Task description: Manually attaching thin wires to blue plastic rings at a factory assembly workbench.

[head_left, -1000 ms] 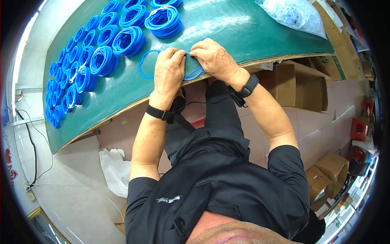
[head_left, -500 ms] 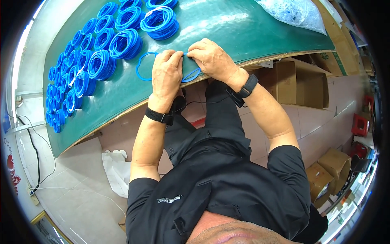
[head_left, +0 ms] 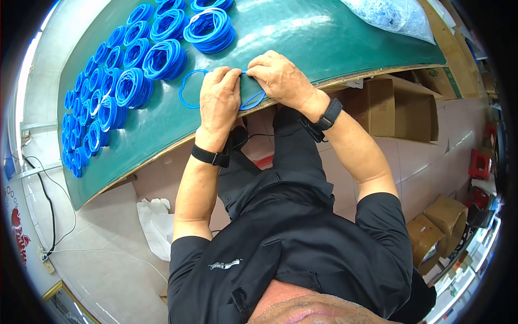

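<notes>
Blue cord [head_left: 180,96] lies at the green-topped bench [head_left: 324,51]'s near edge, pinched in the fingertips of left hand [head_left: 220,97] and right hand [head_left: 281,78], looping out beside both; small white lettering [head_left: 224,264] marks the black shirt [head_left: 313,237].

Bright light's falling here, white glare's streaking the tabletop [head_left: 329,51] well inside its near edge, outer lines are bending!

From my remote seat I'm viewing a green-topped table [head_left: 162,121] that is curving through the fisheye view, its surface reflecting pale light. The tiled floor [head_left: 413,175] is showing pinkish beyond its edge and greyer toward the left. Cardboard boxes [head_left: 447,218] are standing at lower right.
</notes>
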Motion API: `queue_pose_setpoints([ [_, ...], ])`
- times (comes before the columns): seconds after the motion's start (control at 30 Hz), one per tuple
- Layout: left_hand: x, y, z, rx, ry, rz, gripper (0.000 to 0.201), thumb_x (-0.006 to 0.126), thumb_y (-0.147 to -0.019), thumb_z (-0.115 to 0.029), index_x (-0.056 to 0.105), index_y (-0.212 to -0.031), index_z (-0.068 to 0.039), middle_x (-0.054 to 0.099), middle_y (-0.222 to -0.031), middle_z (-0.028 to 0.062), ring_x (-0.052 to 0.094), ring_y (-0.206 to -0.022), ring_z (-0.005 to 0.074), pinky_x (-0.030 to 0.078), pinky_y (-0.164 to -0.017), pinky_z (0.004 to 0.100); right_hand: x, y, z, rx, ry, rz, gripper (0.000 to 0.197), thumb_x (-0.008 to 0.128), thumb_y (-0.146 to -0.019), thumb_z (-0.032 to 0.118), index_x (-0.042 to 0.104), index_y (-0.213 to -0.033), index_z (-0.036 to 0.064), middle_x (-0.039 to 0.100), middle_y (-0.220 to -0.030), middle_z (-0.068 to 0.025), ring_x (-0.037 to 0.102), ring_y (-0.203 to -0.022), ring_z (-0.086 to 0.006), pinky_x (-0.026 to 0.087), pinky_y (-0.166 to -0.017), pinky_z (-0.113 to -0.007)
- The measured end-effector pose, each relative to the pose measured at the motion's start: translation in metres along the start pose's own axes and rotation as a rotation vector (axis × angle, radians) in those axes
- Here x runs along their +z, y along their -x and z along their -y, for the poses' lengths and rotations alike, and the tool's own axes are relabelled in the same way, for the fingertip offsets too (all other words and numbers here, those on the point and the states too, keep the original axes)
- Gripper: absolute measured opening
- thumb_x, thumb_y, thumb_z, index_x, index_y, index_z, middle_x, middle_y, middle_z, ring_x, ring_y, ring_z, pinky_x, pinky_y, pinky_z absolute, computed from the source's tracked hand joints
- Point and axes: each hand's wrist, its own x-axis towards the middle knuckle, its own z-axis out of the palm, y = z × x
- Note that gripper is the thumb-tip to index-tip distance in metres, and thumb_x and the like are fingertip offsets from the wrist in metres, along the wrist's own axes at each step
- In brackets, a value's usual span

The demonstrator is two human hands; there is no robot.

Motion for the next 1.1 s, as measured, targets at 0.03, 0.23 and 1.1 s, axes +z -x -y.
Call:
queue_pose_setpoints([
  [0.03,0.0003,0.0001,0.0005,0.007,0.001,-0.005,0.017,0.078,-0.094,-0.005,0.08,-0.111,-0.005,0.074,-0.11,0.0127,0.069,-0.103,0.0351,0.056,-0.092,0.0443,-0.0002,0.0001,-0.0003,0.0,0.003,0.003,0.011,0.077,-0.091,0.002,0.08,-0.102,0.002,0.078,-0.109,-0.0088,0.071,-0.102,-0.0305,0.059,-0.095,-0.04],
  [0.23,0.0011,0.0009,-0.0025,0.008,-0.003,-0.018,0.018,0.078,-0.094,-0.005,0.08,-0.111,-0.005,0.074,-0.11,0.0126,0.069,-0.102,0.035,0.056,-0.092,0.0443,0.0003,0.0011,0.0017,0.008,0.0,-0.007,0.011,0.077,-0.092,0.003,0.08,-0.103,0.0025,0.077,-0.109,-0.0087,0.07,-0.103,-0.0303,0.059,-0.095,-0.04],
  [1.1,-0.0003,-0.0012,-0.0025,0.007,-0.02,0.008,0.019,0.076,-0.095,-0.004,0.079,-0.113,-0.006,0.074,-0.112,0.0131,0.069,-0.104,0.0356,0.056,-0.093,0.0453,0.0022,0.0021,-0.0014,0.016,0.024,-0.013,0.009,0.077,-0.092,0.004,0.08,-0.101,0.0038,0.077,-0.11,-0.0065,0.071,-0.105,-0.0288,0.06,-0.096,-0.04],
])
